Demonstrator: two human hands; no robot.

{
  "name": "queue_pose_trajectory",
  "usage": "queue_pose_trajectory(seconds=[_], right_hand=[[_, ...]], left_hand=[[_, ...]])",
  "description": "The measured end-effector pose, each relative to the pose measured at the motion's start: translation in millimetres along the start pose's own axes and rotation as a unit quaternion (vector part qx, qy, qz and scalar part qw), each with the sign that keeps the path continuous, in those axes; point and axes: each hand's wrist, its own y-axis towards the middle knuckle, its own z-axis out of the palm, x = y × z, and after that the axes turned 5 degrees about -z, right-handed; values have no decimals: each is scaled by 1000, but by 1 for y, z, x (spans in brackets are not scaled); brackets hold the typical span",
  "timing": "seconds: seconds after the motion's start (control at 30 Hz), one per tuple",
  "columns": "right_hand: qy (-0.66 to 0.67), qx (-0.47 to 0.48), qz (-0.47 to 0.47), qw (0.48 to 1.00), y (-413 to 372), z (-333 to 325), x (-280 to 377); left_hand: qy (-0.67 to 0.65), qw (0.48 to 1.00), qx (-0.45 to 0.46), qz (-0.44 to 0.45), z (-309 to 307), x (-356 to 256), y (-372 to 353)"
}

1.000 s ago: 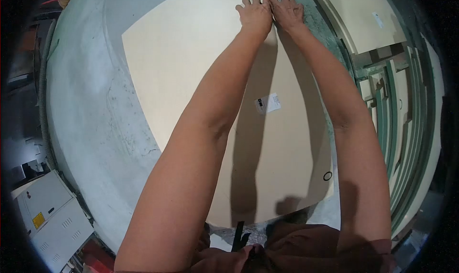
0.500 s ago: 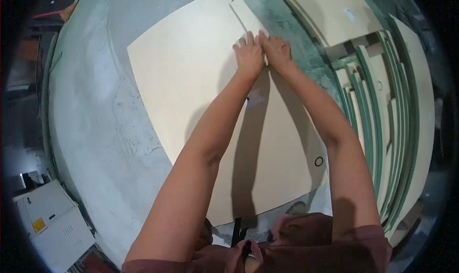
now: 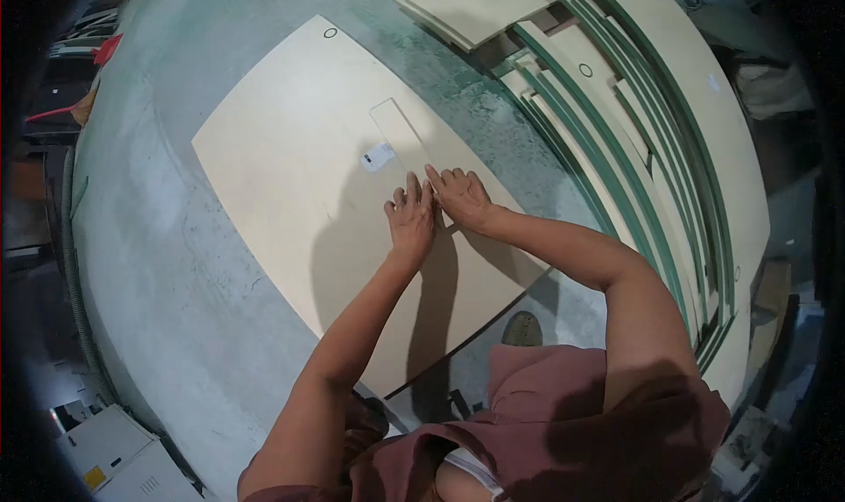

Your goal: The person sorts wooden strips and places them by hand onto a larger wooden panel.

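A large pale wooden board lies on the floor before me. On its right half rests a narrow pale strip, slanting away from me. Near the strip's close end, my left hand lies along its left side, fingers stretched and spread. My right hand is over its right side, fingertips extended forward and slightly spread. The two hands nearly meet, hiding part of the strip, and their undersides do not show. A white label is on the board left of the strip. A black ring mark is at the board's far corner.
To the right, pale boards with green edges stand in a curved-looking stack. A flat pale panel with a label lies behind them. A white metal cabinet is at lower left, beside a long hose.
Both hands and the strip have come nearer to me across the board. The label, earlier on the near side of the hands, now shows beyond them. My view has shifted to the right.
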Motion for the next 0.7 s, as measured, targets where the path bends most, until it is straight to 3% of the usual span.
queue_pose_trajectory(seconds=[0.2, 0.27, 0.7], right_hand=[[34, 25, -29, 999, -45, -16, 3], [87, 95, -19, 991, -56, -27, 1], [97, 85, -41, 991, -61, -51, -9]], left_hand=[[-25, 999, -2, 26, 10, -19, -32], [-31, 999, -5, 27, 9, -24, -40], [-95, 995, 28, -11, 3, -29, -47]])
